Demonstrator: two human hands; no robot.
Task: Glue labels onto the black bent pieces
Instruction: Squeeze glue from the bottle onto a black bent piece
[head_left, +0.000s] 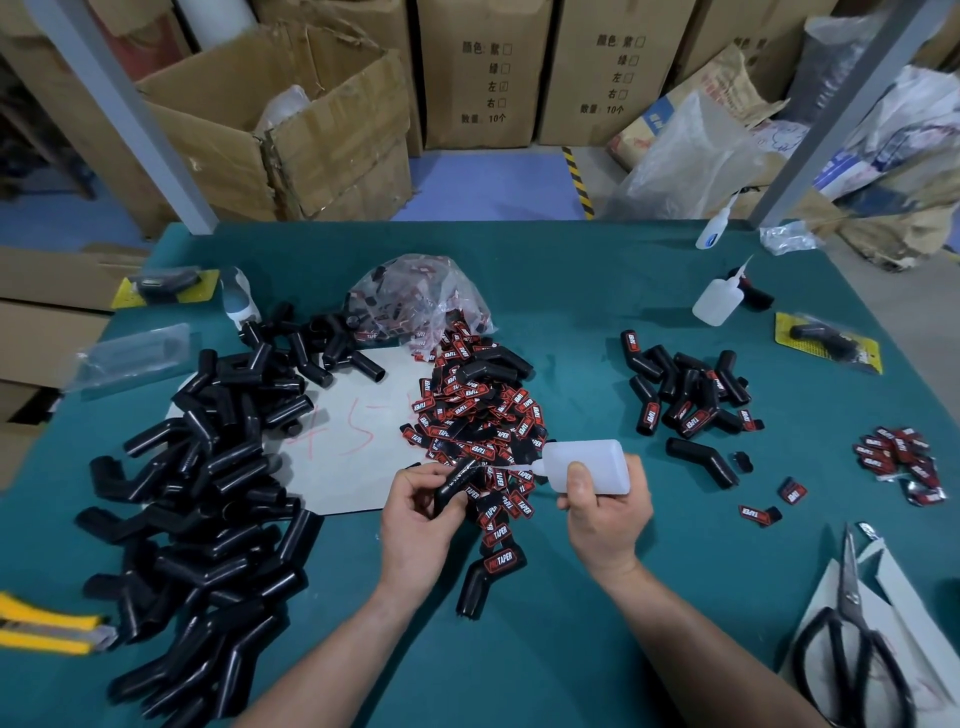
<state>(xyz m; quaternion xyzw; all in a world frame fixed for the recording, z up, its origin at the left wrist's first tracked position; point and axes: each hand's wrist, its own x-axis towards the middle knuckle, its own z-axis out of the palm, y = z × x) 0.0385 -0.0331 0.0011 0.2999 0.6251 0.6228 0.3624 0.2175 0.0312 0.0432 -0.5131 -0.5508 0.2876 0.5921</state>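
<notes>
Head view: gripping a black bent piece (453, 483) in the left hand (415, 514) over the desk (571, 291). Clasping a glue bottle (587, 462) in the right hand (605, 512) at 3 o'clock, nozzle aimed at the piece. Heaped at 12 o'clock: loose labels (483, 415); at 9 o'clock, bare pieces (208, 493).

Teal table (571, 291) up front, grey metal posts (129, 119) stood at its far corners. Beyond lay blue floor (493, 182) with a yellow-black hazard stripe (578, 182); printed cardboard boxes (483, 73) lined the back.
</notes>
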